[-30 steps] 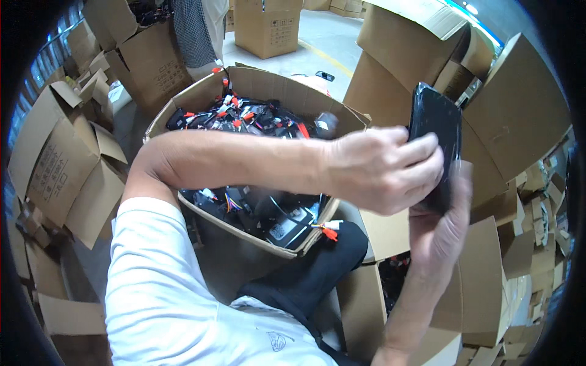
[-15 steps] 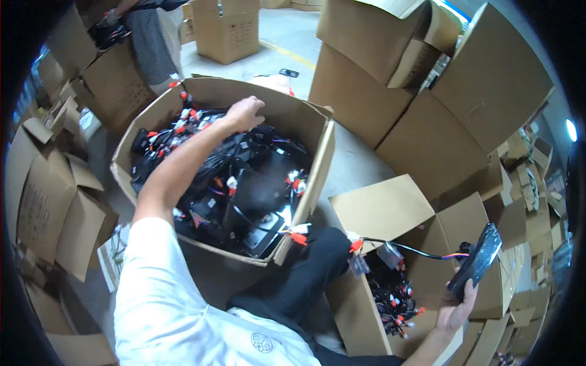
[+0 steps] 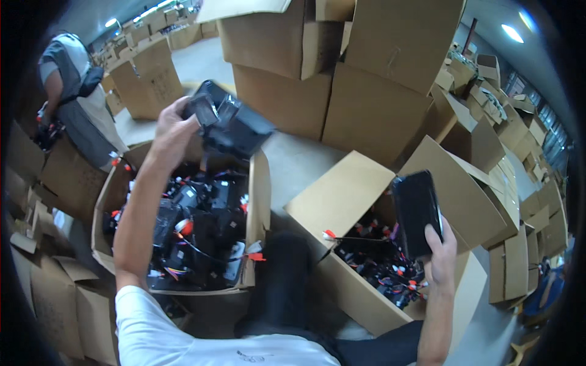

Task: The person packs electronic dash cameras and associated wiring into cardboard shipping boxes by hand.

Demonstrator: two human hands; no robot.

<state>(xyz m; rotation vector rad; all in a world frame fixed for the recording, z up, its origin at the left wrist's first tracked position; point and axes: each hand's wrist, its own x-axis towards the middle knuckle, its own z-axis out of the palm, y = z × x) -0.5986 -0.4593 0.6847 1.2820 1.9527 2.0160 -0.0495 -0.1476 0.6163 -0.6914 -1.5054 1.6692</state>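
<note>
My left hand [image 3: 174, 127] is raised over the far side of the left carton [image 3: 261, 189], closed on a black boxy device [image 3: 238, 125] that is blurred by motion. Whether this is one piece or two, I cannot tell. That carton is heaped with black devices [image 3: 204, 241] and cables with red and white connectors. On the right, my right hand [image 3: 441, 253] grips a flat black rectangular device [image 3: 416, 213], tilted upright, thumb on its face. It is above a second open carton [image 3: 348, 287] holding black cables [image 3: 390, 268] with red and white plugs.
Large stacked cartons [image 3: 378, 116] stand beyond the two open ones. More cartons [image 3: 58, 305] crowd the left, and others [image 3: 510, 262] the right. At the far left, a person [image 3: 76, 91] bends over a box. My dark-trousered knee [image 3: 281, 274] lies between the open cartons.
My left hand, empty over the left carton before, now holds a black boxy device up high. The flat device in my right hand now faces me more squarely. My view has tipped up and turned right.
</note>
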